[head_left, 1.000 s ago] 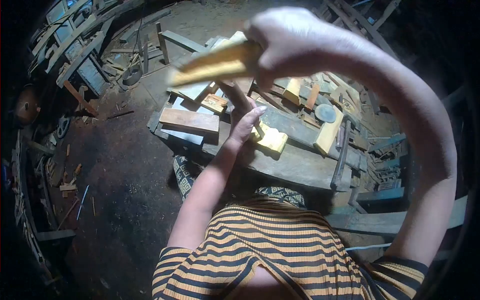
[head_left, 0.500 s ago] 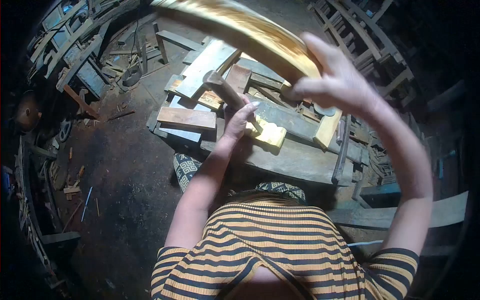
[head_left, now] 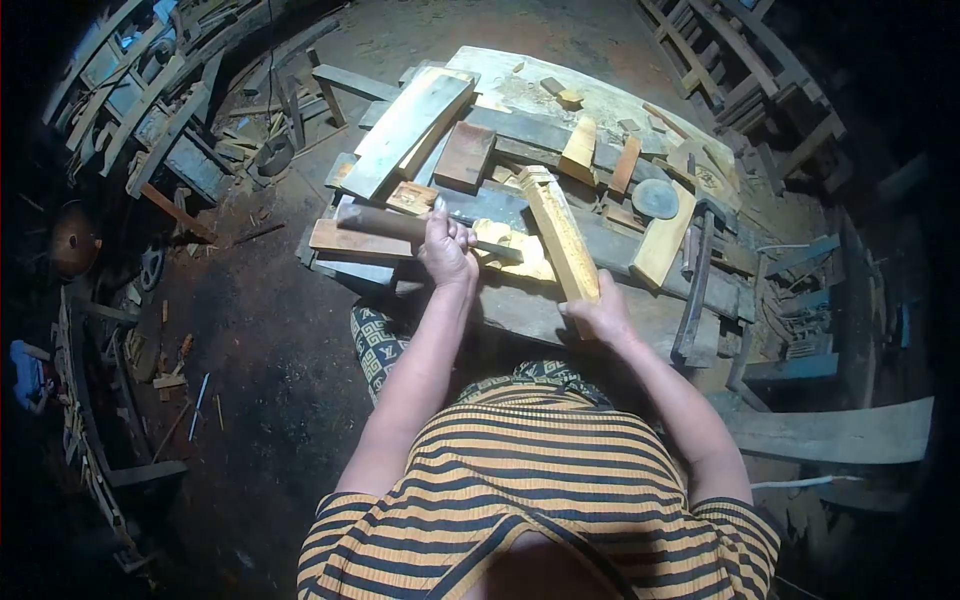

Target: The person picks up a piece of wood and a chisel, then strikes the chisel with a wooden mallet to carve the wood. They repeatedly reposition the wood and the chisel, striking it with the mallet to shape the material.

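My left hand (head_left: 448, 252) is wrapped around a chisel (head_left: 380, 222). Its thick wooden handle points left, and the blade lies low over a carved yellow wood block (head_left: 537, 264) at the bench's near side. In my right hand (head_left: 605, 308) is the near end of a long pale wooden billet (head_left: 562, 238) with a rough, chipped face. The billet slants away from me across the bench, overlapping the right end of the carved block in this view.
The low wooden bench (head_left: 520, 312) carries boards (head_left: 410, 130), a brown block (head_left: 465, 155), a round grey disc (head_left: 655, 199) and a pale wood strip (head_left: 664, 240). A dark curved metal bar (head_left: 697, 290) lies at its right. Scrap wood and racks surround the floor.
My right hand has come down from its raised position, bringing the billet low over the bench. My left hand has tipped the chisel flatter, its handle swinging left.
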{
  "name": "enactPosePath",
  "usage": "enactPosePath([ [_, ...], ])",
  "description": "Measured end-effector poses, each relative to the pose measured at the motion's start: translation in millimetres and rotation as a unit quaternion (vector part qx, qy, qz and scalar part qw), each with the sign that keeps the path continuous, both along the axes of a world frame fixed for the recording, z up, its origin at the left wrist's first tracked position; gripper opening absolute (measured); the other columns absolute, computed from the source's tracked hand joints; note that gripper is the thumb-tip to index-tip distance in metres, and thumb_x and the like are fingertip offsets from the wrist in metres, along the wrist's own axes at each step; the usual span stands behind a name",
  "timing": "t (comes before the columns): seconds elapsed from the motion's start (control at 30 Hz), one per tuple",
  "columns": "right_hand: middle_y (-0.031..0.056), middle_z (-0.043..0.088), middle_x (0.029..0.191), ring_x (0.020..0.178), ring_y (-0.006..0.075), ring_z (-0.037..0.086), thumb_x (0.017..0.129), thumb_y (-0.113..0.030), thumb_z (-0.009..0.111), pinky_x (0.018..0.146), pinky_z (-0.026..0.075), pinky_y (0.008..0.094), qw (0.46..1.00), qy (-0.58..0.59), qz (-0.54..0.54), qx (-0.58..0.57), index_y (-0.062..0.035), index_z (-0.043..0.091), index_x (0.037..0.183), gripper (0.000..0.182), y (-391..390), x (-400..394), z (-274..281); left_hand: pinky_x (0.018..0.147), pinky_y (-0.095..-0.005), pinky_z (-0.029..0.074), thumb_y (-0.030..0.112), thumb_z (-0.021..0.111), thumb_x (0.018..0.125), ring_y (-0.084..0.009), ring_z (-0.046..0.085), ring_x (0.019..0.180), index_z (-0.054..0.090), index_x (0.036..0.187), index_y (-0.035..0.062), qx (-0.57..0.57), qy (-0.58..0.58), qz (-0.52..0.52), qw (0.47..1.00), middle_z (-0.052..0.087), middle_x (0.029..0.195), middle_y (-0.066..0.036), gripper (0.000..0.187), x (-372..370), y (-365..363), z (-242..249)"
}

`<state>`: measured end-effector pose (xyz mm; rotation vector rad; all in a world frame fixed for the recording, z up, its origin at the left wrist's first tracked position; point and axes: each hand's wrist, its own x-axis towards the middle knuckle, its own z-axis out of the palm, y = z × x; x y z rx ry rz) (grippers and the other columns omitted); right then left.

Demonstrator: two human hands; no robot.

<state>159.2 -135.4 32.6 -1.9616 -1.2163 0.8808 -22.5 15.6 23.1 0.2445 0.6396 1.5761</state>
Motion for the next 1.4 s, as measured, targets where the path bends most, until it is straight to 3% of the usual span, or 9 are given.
enactPosePath([
  [0.2,0.0211,0.059,0.091,0.085,0.0315,0.059,0.061,-0.033,0.076,0.076,0.045,0.0377,1.0,-0.025,0.012,-0.005,-0.0005,0.044,0.097,0.058,1,11,-17,0.04,-0.0252,0.032,0.019,0.061,0.087,-0.0073,0.032,0.04,0.044,0.074,0.0139,-0.054,-0.097,-0.023,0.994,0.033,0.053,0.005,0.022,-12,11,24],
  [0.3,0.0213,0.059,0.09,0.085,0.032,0.059,0.061,-0.034,0.076,0.076,0.045,0.0385,1.0,-0.024,0.018,-0.01,-0.0013,0.044,0.098,0.059,-1,8,-6,0.041,-0.0239,0.033,0.011,0.062,0.085,-0.0076,0.034,0.041,0.046,0.077,0.0113,0.127,0.055,-0.024,0.99,0.036,0.052,0.004,0.018,-2,-5,55],
  [0.57,0.0213,0.06,0.09,0.086,0.0331,0.06,0.06,-0.033,0.075,0.075,0.046,0.0388,0.999,-0.031,0.013,-0.025,-0.0013,0.045,0.1,0.059,-2,9,1,0.043,-0.0233,0.038,0.007,0.069,0.079,-0.008,0.044,0.045,0.049,0.08,0.0092,0.163,0.096,-0.081,0.979,0.046,0.059,0.002,0.02,17,-11,24],
  [0.93,0.022,0.061,0.091,0.086,0.035,0.06,0.059,-0.033,0.076,0.076,0.046,0.0403,0.998,-0.043,0.025,-0.03,-0.0015,0.046,0.099,0.059,2,14,-2,0.04,-0.0237,0.035,0.006,0.065,0.08,-0.0068,0.037,0.04,0.047,0.079,0.0098,0.155,0.05,-0.096,0.982,0.04,0.054,0.003,0.019,5,2,12],
  [1.13,0.0198,0.063,0.093,0.089,0.0295,0.062,0.057,-0.029,0.075,0.078,0.048,0.0366,0.984,-0.081,0.087,-0.135,-0.0008,0.055,0.109,0.063,24,33,52,0.04,-0.0246,0.035,0.005,0.064,0.08,-0.0076,0.036,0.04,0.048,0.078,0.0096,0.155,0.05,-0.106,0.981,0.039,0.052,0.002,0.017,-4,5,9],
  [1.2,0.0124,0.061,0.084,0.065,0.0166,0.059,0.055,-0.023,0.078,0.058,0.049,0.0308,0.975,-0.121,0.109,-0.149,0.0009,0.057,0.098,0.053,47,10,125,0.04,-0.0248,0.036,0.005,0.064,0.08,-0.0078,0.036,0.04,0.048,0.076,0.0096,0.155,0.065,-0.102,0.98,0.039,0.052,0.002,0.017,-4,5,10],
  [1.3,0.0084,0.057,0.083,0.076,0.0162,0.057,0.058,-0.031,0.076,0.066,0.049,0.0281,0.958,-0.16,0.226,0.068,0.0038,0.053,0.105,0.062,83,-24,201,0.04,-0.0254,0.036,0.003,0.065,0.077,-0.0089,0.039,0.041,0.049,0.072,0.008,0.144,0.071,-0.071,0.984,0.042,0.054,0.001,0.019,-3,4,9],
  [1.33,0.0113,0.058,0.071,0.063,0.022,0.059,0.056,-0.04,0.071,0.057,0.047,0.034,0.921,-0.183,0.263,0.221,0.0016,0.054,0.098,0.061,98,-39,216,0.039,-0.0255,0.037,0.002,0.066,0.077,-0.0091,0.04,0.041,0.049,0.074,0.0071,0.16,0.074,-0.097,0.98,0.043,0.055,0.0,0.018,-7,0,18],
  [1.4,0.0109,0.056,0.068,0.062,0.0218,0.058,0.06,-0.036,0.071,0.057,0.047,0.0344,0.88,-0.198,0.308,0.303,0.002,0.052,0.093,0.054,109,-77,259,0.04,-0.0255,0.038,0.001,0.065,0.077,-0.0091,0.041,0.042,0.049,0.076,0.0067,0.149,0.095,-0.081,0.981,0.044,0.056,0.0,0.018,-4,1,15],
])
